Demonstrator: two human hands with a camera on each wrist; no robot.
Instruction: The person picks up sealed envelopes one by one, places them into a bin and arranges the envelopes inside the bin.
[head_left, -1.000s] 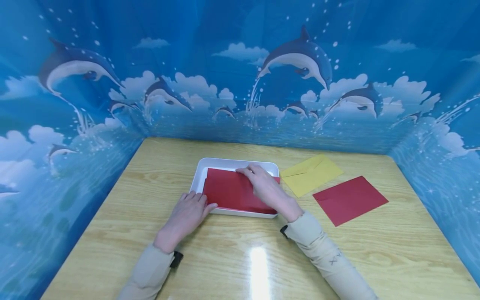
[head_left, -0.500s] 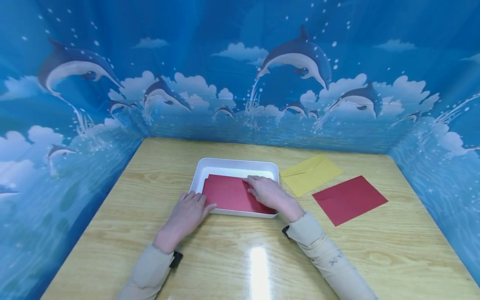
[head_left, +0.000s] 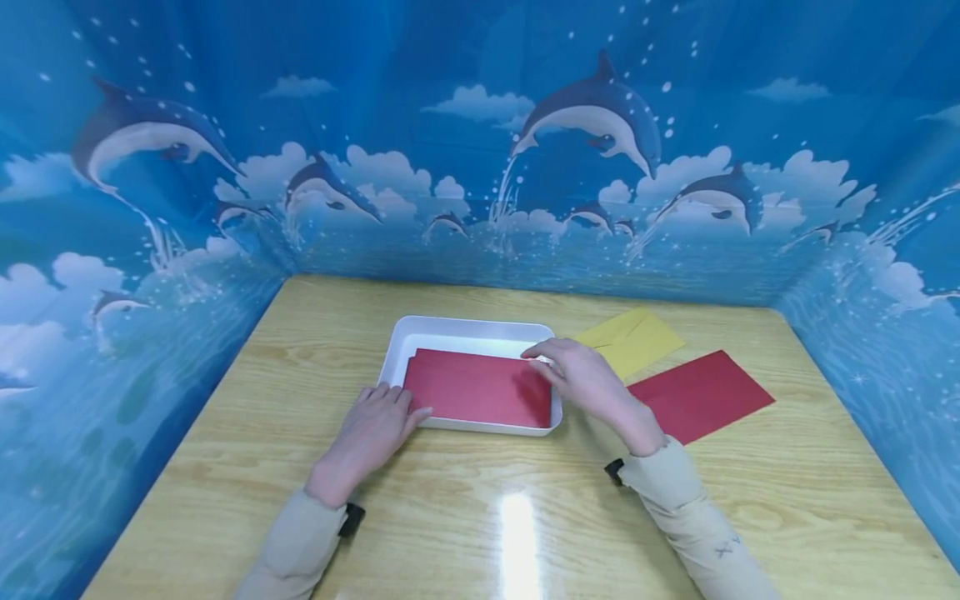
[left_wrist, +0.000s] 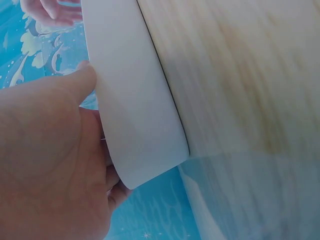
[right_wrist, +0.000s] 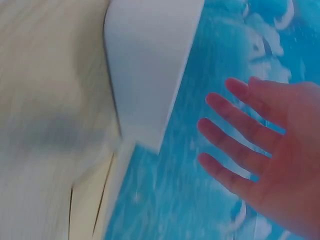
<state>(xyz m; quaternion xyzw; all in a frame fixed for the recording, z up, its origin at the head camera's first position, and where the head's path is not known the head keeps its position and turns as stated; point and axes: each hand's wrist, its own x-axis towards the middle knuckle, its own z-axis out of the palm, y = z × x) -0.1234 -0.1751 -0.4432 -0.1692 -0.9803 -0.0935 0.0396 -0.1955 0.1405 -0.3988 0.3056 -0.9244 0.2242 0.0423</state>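
A shallow white tray (head_left: 465, 327) stands on the table with red envelopes (head_left: 480, 387) stacked flat inside, along its near side. My left hand (head_left: 377, 421) holds the tray's near left corner. In the left wrist view the thumb lies at the rim of the tray's outer wall (left_wrist: 132, 100), and the fingers, partly hidden, reach round the end. Over the tray's right end hovers my right hand (head_left: 585, 375), fingers loosely bent and nothing in them. In the right wrist view its fingers (right_wrist: 235, 140) are spread apart from the tray wall (right_wrist: 150, 60).
Right of the tray a yellow envelope (head_left: 637, 337) lies on the wooden table (head_left: 450, 508). Another red envelope (head_left: 712, 392) lies nearer, partly behind the right hand. A blue dolphin-print curtain (head_left: 450, 150) encloses the table's back and sides.
The top red envelope has come down flat, toward the tray's near side. My right hand has let go of it and moved right. The left hand has stayed in place.
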